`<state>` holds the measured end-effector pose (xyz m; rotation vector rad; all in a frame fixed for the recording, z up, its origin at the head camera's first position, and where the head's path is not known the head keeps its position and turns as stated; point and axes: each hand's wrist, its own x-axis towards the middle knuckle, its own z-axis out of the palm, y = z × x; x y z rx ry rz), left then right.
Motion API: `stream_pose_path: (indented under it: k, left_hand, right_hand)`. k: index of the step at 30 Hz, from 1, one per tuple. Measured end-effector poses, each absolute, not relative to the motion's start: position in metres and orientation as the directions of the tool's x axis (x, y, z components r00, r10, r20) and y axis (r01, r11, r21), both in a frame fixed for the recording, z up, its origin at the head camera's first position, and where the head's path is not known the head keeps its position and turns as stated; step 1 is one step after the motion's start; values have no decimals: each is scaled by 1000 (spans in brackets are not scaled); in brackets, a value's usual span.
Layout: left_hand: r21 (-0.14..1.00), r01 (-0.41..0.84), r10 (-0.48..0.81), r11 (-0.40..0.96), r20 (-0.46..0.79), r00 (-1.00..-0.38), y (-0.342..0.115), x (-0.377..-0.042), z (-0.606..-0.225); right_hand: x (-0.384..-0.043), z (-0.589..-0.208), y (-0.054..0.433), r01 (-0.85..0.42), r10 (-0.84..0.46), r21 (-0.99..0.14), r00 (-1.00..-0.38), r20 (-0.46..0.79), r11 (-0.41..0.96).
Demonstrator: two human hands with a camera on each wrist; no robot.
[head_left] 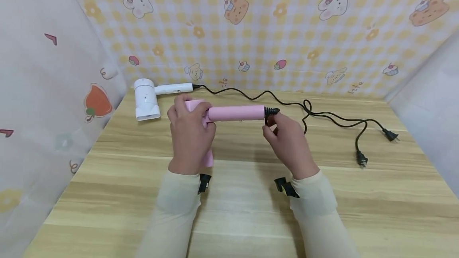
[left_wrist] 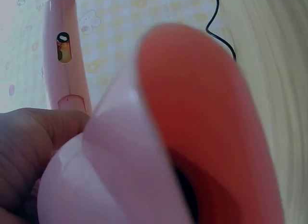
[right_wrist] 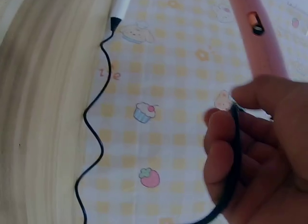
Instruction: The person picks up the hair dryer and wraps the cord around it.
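Note:
A pink hair dryer (head_left: 236,113) is held up over the wooden tabletop, its handle pointing right. My left hand (head_left: 190,138) grips it around the head, with the thumb by the handle joint. In the left wrist view the pink nozzle (left_wrist: 207,98) fills the middle, and a slide switch (left_wrist: 63,48) shows on the handle. Beside the handle's end, my right hand (head_left: 290,142) holds the black cord (right_wrist: 235,156) in curled fingers, just past the ribbed sleeve (head_left: 271,111). Part of the cord is hidden behind that hand.
A white hair dryer (head_left: 146,98) lies at the back left, its black cord (head_left: 229,89) running along the back wall. Two plugs, one farther back (head_left: 390,134) and one nearer (head_left: 361,158), lie at the right. Patterned sheets (head_left: 258,31) stand behind the table (head_left: 247,218).

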<state>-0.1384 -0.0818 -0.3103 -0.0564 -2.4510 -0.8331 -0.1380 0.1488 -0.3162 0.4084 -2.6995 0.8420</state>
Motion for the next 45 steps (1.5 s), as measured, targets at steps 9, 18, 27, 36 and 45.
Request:
stream_pose_path:
  k: [9, 18, 27, 36, 45]
  left_hand:
    - [522, 157, -141, 839, 486, -863, -70, -136, -313]
    - [518, 217, -98, 827, 514, -852, -70, -136, -316]
    - [523, 265, -65, 810, 530, -846, -70, -137, -316]
    - [497, 269, -44, 825, 532, -846, -67, -136, -316]
    - [491, 294, -5, 820, 520, -854, -69, -136, -312]
  right_hand:
    - [-129, -308, 152, -426, -388, -350, -904, 178, 834]
    - [-120, -300, 161, -546, -467, -341, -836, 288, 765]
    - [-113, -285, 163, -543, -444, -393, -838, 318, 742]
    - [-114, -285, 166, -620, -401, -309, -737, 544, 721]
    - [-118, -287, 171, -580, -277, -313, -709, 648, 752]
